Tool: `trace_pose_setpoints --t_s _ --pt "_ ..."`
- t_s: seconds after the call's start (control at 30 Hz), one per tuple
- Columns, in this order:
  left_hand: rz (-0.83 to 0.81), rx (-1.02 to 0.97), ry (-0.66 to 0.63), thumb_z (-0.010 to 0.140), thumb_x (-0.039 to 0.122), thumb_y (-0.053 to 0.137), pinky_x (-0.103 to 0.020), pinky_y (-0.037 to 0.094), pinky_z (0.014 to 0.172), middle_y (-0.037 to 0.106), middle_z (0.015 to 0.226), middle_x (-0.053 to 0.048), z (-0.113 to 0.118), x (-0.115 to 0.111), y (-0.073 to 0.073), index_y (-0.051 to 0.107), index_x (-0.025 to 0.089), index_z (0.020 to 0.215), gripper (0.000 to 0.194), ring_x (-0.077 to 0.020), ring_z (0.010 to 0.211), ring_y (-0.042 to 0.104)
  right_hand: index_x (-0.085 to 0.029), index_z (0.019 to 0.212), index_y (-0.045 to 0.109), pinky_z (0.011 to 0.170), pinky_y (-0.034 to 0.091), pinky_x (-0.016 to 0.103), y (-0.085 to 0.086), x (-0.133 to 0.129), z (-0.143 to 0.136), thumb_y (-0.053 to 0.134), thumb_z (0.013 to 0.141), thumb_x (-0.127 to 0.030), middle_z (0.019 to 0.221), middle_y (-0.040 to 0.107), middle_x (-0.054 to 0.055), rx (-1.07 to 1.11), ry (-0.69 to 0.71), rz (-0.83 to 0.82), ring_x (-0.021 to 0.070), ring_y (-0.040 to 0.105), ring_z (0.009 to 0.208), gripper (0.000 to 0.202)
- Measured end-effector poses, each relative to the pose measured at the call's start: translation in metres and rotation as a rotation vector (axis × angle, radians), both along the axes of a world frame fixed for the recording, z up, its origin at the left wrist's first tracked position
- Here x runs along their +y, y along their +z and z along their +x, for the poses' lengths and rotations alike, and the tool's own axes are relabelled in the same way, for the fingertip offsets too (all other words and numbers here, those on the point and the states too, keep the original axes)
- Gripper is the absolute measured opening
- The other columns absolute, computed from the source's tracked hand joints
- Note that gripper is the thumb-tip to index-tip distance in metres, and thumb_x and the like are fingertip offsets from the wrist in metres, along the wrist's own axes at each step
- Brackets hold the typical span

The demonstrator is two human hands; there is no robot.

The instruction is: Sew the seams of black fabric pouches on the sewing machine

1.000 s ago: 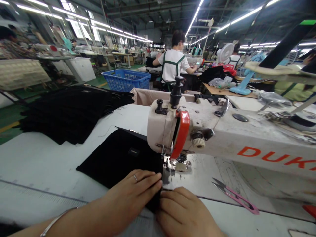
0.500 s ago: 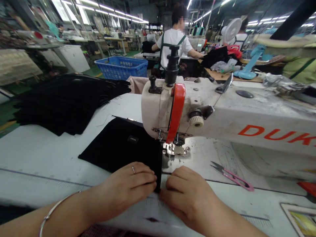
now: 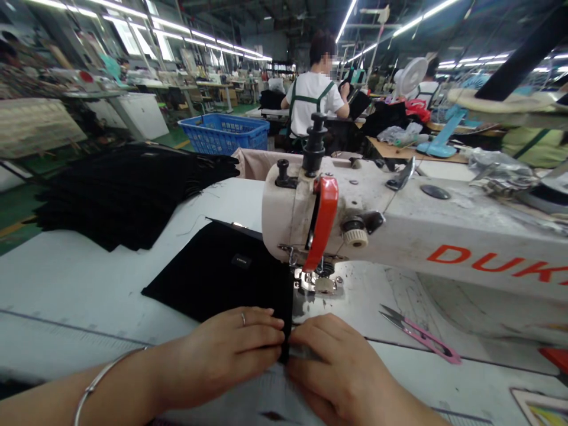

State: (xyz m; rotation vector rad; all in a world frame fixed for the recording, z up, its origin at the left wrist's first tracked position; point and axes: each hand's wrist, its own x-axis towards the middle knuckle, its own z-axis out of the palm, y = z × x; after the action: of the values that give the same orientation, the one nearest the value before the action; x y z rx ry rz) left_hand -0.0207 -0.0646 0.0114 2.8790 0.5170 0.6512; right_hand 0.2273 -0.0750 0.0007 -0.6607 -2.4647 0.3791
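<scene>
A flat black fabric piece (image 3: 208, 281) with a small label (image 3: 241, 261) lies on the white sewing table, its right edge beside the presser foot (image 3: 317, 283) of the sewing machine (image 3: 381, 207). My left hand (image 3: 231, 349), with a ring and a bangle, rests flat on the near part of the fabric, fingers stretched toward its right edge. At the near right corner, my right hand (image 3: 337, 361) has bent fingers closed on the fabric's edge; the fingertips are partly hidden. Pink-handled thread snips (image 3: 421, 334) lie to the right of my right hand.
A stack of black fabric pieces (image 3: 119, 189) lies at the table's far left. Behind it stands a blue plastic basket (image 3: 222, 133). Ahead, a co-worker (image 3: 310, 97) sits at another station. A ruler strip (image 3: 80, 328) runs along the table's near side.
The view has tipped up slightly, so the table sits lower. My right fingers have shifted at the fabric's corner, while my left hand stays on it. The co-worker has raised a hand with something dark.
</scene>
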Motion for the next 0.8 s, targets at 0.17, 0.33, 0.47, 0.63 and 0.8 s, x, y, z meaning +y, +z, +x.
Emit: trace_pose_setpoints --t_s 0.17,0.33,0.47,0.63,0.8 --pt "0.062 0.034 -0.047 0.104 0.012 0.041 -0.038 0.048 0.110 0.073 0.112 -0.007 0.001 0.002 0.006 0.066 0.013 0.114 0.028 -0.0196 0.113 0.060 -0.020 0.092 0.070 0.071 0.047 0.031 0.002 -0.001 -0.001 0.059 0.093 -0.016 0.085 0.063 0.002 -0.032 -0.003 -0.042 0.0174 0.056 0.082 0.011" --pt "0.001 0.051 -0.010 0.105 0.014 0.040 -0.034 0.039 0.117 0.073 0.115 -0.003 0.002 0.004 0.004 0.066 0.015 0.113 0.028 -0.0168 0.118 0.059 -0.019 0.090 0.068 0.079 0.051 0.032 -0.003 0.000 -0.003 0.053 0.092 -0.011 0.099 0.068 0.005 0.033 0.021 0.027 0.0193 0.061 0.094 0.017" --pt "-0.011 0.035 -0.037 0.105 0.013 0.041 -0.032 0.036 0.120 0.073 0.114 -0.003 0.001 0.011 -0.003 0.065 0.014 0.115 0.026 -0.0150 0.120 0.059 -0.018 0.095 0.067 0.083 0.052 0.031 -0.006 0.001 -0.004 0.052 0.095 -0.012 0.094 0.070 0.005 0.068 0.015 0.048 0.0172 0.065 0.091 0.016" --pt "-0.030 -0.007 -0.034 0.104 0.015 0.044 -0.033 0.038 0.118 0.073 0.118 -0.005 -0.001 0.029 -0.014 0.064 0.015 0.119 0.025 -0.0154 0.124 0.059 -0.018 0.110 0.064 0.087 0.054 0.034 -0.005 0.002 -0.005 0.057 0.092 -0.016 0.104 0.072 0.006 0.038 -0.055 -0.029 0.0199 0.066 0.097 0.020" --pt "0.008 -0.019 -0.027 0.103 0.015 0.047 -0.031 0.041 0.115 0.073 0.118 -0.005 -0.001 0.052 -0.021 0.066 0.015 0.115 0.023 -0.0155 0.122 0.062 -0.016 0.119 0.063 0.088 0.056 0.041 -0.004 0.006 -0.005 0.063 0.088 -0.019 0.116 0.071 0.008 0.000 -0.124 -0.022 0.0247 0.066 0.102 0.031"
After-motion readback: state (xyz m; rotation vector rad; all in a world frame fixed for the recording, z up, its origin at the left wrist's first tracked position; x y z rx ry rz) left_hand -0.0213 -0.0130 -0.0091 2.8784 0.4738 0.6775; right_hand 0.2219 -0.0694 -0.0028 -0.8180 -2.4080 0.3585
